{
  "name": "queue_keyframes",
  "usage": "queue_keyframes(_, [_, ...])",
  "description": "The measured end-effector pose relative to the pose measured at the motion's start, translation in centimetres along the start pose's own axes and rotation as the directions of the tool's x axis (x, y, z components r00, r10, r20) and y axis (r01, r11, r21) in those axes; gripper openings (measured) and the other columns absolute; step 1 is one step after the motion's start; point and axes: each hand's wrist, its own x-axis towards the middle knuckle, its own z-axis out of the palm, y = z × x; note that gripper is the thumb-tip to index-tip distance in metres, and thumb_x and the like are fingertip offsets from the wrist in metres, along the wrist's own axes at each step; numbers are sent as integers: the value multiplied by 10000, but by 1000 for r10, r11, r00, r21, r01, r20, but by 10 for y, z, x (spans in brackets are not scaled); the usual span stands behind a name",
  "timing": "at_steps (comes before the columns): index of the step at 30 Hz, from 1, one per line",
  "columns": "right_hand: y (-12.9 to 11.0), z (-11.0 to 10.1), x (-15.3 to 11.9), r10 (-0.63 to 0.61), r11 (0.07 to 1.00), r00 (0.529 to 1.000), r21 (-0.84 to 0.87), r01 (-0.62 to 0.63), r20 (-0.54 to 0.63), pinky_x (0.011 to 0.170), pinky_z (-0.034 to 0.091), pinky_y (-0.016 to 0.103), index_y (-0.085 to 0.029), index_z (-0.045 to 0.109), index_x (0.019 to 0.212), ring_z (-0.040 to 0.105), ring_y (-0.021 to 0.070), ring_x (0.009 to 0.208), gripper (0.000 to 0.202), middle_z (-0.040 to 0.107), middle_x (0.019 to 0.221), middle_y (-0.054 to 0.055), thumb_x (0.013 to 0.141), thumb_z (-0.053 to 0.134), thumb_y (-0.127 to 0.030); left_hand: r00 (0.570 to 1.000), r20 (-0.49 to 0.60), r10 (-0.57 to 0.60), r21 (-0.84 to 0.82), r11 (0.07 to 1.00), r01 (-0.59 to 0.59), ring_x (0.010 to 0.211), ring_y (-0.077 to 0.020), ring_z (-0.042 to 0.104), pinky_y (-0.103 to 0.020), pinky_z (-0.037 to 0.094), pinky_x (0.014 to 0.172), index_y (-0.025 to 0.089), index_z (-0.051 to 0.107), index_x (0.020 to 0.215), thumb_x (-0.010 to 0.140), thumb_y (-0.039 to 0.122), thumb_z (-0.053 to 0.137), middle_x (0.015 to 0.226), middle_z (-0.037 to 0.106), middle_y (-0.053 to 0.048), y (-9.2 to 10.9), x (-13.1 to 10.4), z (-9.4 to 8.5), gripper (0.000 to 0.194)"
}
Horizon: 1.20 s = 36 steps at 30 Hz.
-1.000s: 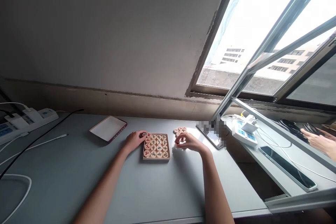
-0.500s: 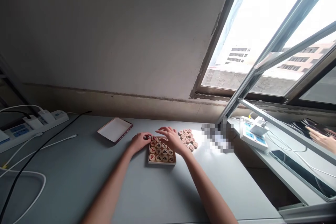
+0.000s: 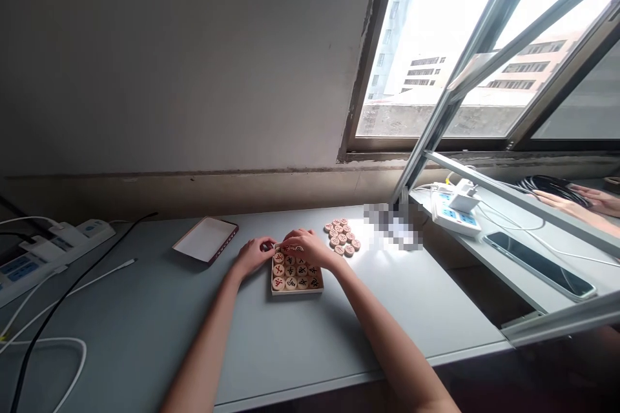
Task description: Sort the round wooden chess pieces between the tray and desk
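An open box [image 3: 296,293] holds rows of round wooden xiangqi pieces [image 3: 290,270] with red and black characters. My left hand [image 3: 252,254] is closed at the box's far left corner, thumb and fingers bent around its edge. Reaching over the far right part of the box, my right hand [image 3: 309,246] has its fingers bent down onto the far row of pieces. It hides several of them, and whatever is under its fingertips does not show. Just beyond the right hand, a cluster of loose xiangqi pieces [image 3: 338,228] with red characters lies on the table.
The box lid [image 3: 206,240] lies inside-up at the left. Power strips with cables stand at the far left [image 3: 29,264] and right [image 3: 455,214]. A phone [image 3: 540,264] rests beyond a metal frame [image 3: 431,135]. Another person's hands [image 3: 566,206] hold black cable at the right.
The view has shifted right and down. My right hand has lowered, its spread fingers now bent onto the far pieces. My left hand stays at the box corner.
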Motion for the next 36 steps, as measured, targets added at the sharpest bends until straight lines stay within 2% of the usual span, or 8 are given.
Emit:
queue_keyframes(9, [5,-9,-3,54,967,995,252,-32,-81,749,407,242,-214,630,948,570,131,856,153,633,959,18,837,583,-308,1000,13,-18,19,1000,18,735,-185,591,-255,424,675,196,679,913,742,433,522,796,675,-29,3,-2,-1,332])
queue_keyframes(13, [29,-20,-16,220,975,959,15,-221,-178,786,354,290,-223,632,902,548,160,875,133,640,922,19,854,550,-316,999,9,-32,18,999,31,739,-184,592,-258,420,678,190,678,893,733,402,521,799,674,-31,1,-1,0,309])
queue_keyframes(17, [50,-26,-29,339,899,921,-224,-377,-192,832,316,357,-204,646,910,534,212,933,123,647,951,65,860,549,-262,1000,3,-20,-8,1000,20,724,-182,588,-257,419,658,173,668,843,713,354,527,772,669,-37,-3,1,0,264])
queue_keyframes(20, [41,-25,-28,273,930,944,-199,-309,-188,857,324,370,-230,629,1025,523,223,1013,180,630,1055,66,874,538,-266,1000,5,4,-33,999,-3,732,-183,591,-262,428,675,168,660,812,705,324,531,764,671,-34,-3,0,-1,229])
queue_keyframes(24, [-3,-11,-14,32,998,997,-60,-36,-66,850,358,322,-275,581,1139,532,183,1030,276,606,1134,39,865,563,-293,999,16,30,-52,998,-29,780,-195,602,-280,444,749,169,669,824,721,343,536,818,690,-42,-1,-3,-3,243])
queue_keyframes(26, [-23,-1,-7,-22,999,1000,-43,22,1,840,363,319,-266,568,1166,550,181,1000,305,619,1116,45,861,568,-279,999,11,44,-62,997,-43,797,-200,607,-286,448,772,168,673,839,743,368,523,844,696,-46,0,-4,-3,268])
queue_keyframes(32, [-37,16,-2,62,997,997,-49,-63,-36,825,332,340,-240,558,1181,563,189,932,320,660,1007,55,867,556,-300,998,39,47,-132,990,-41,862,-226,625,-299,462,799,165,710,863,743,366,528,894,715,-59,-1,-4,-4,297])
queue_keyframes(36, [-27,5,-4,58,996,998,-60,-59,-30,789,313,328,-262,599,1132,561,176,872,289,664,952,43,866,550,-365,997,76,24,-180,984,-10,920,-254,624,-328,461,840,154,721,910,726,383,555,948,715,-77,-4,-2,-4,338])
